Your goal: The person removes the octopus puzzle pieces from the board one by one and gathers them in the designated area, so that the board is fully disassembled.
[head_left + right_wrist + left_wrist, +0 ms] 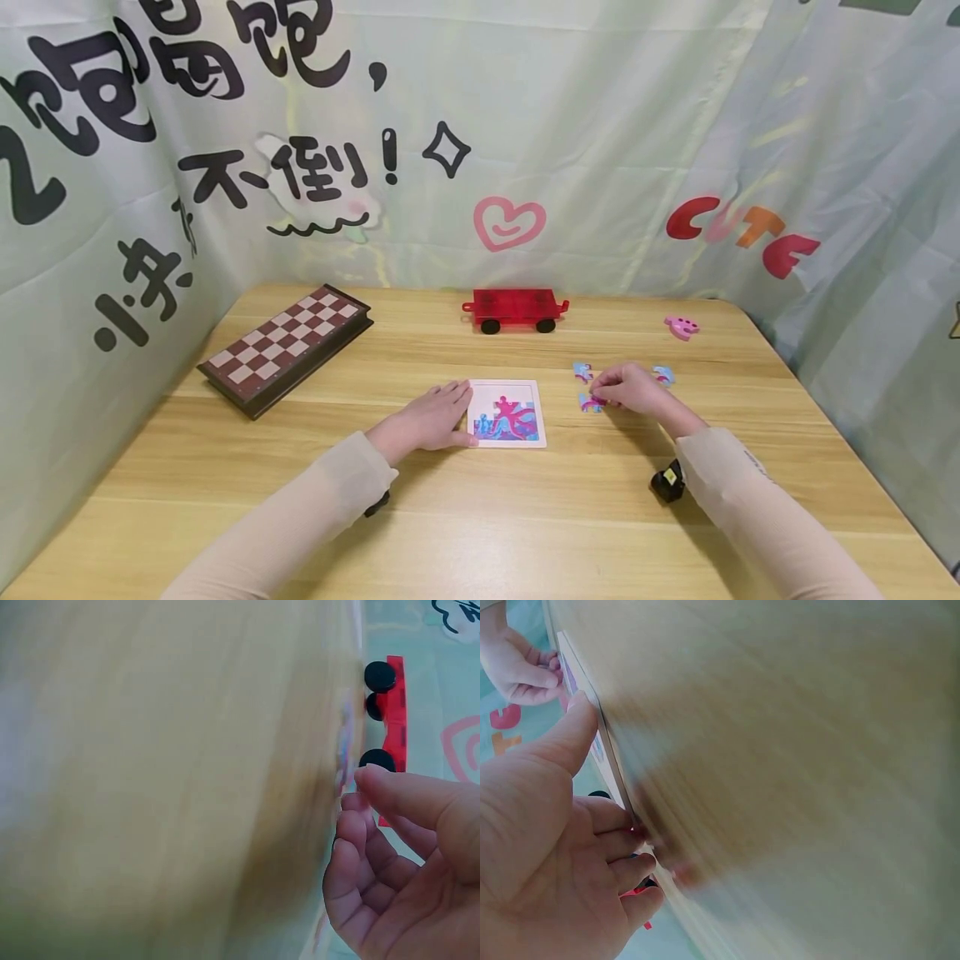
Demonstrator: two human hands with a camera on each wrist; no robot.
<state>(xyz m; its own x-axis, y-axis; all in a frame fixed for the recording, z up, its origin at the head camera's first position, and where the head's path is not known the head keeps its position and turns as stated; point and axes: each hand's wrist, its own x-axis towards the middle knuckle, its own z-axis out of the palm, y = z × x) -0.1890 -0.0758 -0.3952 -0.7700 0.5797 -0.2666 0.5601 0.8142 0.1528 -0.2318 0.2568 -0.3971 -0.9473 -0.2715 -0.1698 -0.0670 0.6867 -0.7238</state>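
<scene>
In the head view a white square puzzle frame (507, 384), partly filled with pink and blue pieces, lies mid-table. My left hand (431, 418) rests at its left edge, fingers extended along the upper corner and thumb by the lower corner. The left wrist view shows that thumb (579, 727) touching the frame's side. To the right, my right hand (634, 388) pinches a blue and pink puzzle piece (588, 404) at the tabletop. Its fingertips partly cover that piece. Another puzzle piece (582, 372) lies just beyond, and one more piece (663, 375) is behind the hand.
A red toy wagon (514, 307) stands at the back of the wooden table (480, 525). A folded chessboard (285, 346) lies at the left. Near the back right is a small pink piece (682, 327). Printed curtains (600, 150) surround the table's back and sides.
</scene>
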